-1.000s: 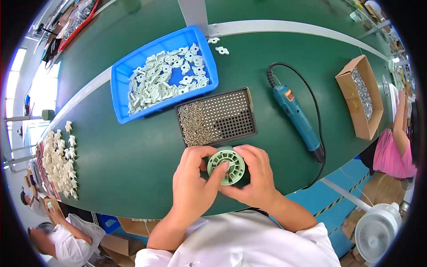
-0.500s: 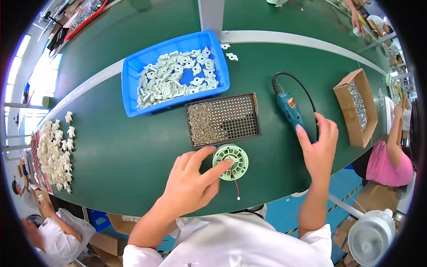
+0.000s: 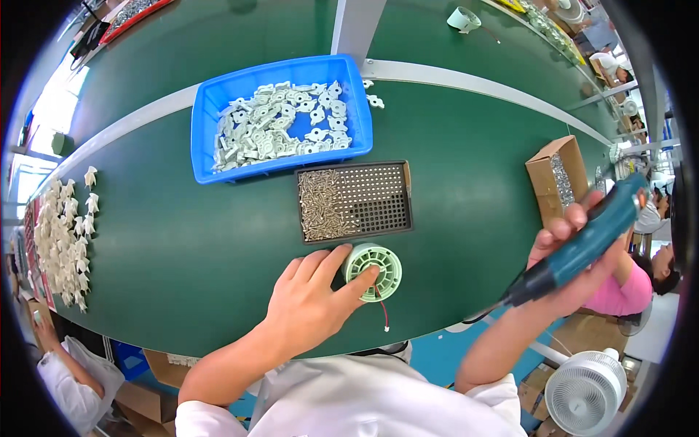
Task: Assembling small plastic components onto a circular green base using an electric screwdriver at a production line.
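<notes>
My left hand grips a round, pale green plastic housing on the green table near its front edge, its thumb across the spoked face. A thin red and black lead with a white plug trails from the housing towards me. Off to the right, my right hand is wrapped around a teal electric screwdriver, lifted off the table. The screwdriver's dark nose and thin bit slant down to the left. Just beyond the housing lies a black perforated tray, its left part heaped with small screws.
A blue bin of pale green plastic brackets stands behind the tray. Cream plastic parts lie at the far left. An open cardboard box of small metal pieces sits at the right. A white fan stands low right; co-workers sit on both sides.
My right hand has picked the screwdriver up off the table and turned it, bit down to the left. My left hand stays on the housing. The whole view has shifted slightly.
</notes>
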Action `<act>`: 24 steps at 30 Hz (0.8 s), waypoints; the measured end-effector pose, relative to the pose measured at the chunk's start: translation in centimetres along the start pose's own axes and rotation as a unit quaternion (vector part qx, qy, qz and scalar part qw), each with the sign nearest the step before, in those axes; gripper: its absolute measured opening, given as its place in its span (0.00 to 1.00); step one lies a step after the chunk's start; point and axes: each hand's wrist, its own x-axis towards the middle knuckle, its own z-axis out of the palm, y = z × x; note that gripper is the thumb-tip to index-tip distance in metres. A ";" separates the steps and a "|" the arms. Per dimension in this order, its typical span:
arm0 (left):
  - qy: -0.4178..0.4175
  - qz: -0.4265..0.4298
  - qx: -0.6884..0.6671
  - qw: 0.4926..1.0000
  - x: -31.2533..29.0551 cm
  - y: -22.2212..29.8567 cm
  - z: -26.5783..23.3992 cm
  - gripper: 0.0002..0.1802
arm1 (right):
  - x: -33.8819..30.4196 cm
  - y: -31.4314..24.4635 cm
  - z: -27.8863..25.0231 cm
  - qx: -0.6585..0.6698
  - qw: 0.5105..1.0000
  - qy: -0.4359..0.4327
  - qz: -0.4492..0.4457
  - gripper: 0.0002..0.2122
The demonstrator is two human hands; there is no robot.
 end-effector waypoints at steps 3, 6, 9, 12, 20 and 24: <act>0.018 0.005 -0.002 1.000 0.0 -0.2 0.4 0.27 | 1.8 1.4 3.1 0.104 0.991 -0.058 -0.064 0.23; 0.041 0.012 0.002 0.999 -0.1 -0.5 0.9 0.27 | 3.0 4.1 4.5 0.023 0.990 -0.073 -0.120 0.22; 0.063 0.025 0.003 0.998 -0.3 -0.8 1.5 0.26 | 3.6 7.4 5.4 -0.091 0.980 -0.062 -0.164 0.21; 0.084 0.040 -0.001 0.996 -0.5 -1.1 1.9 0.24 | 3.8 9.7 6.0 -0.158 0.971 -0.045 -0.173 0.20; 0.079 0.040 -0.001 0.996 -0.4 -0.8 1.9 0.24 | 4.3 11.4 6.0 -0.193 0.965 -0.044 -0.172 0.20; 0.077 0.037 -0.004 0.996 -0.2 -0.8 1.8 0.23 | 4.6 11.8 5.8 -0.196 0.966 -0.051 -0.163 0.19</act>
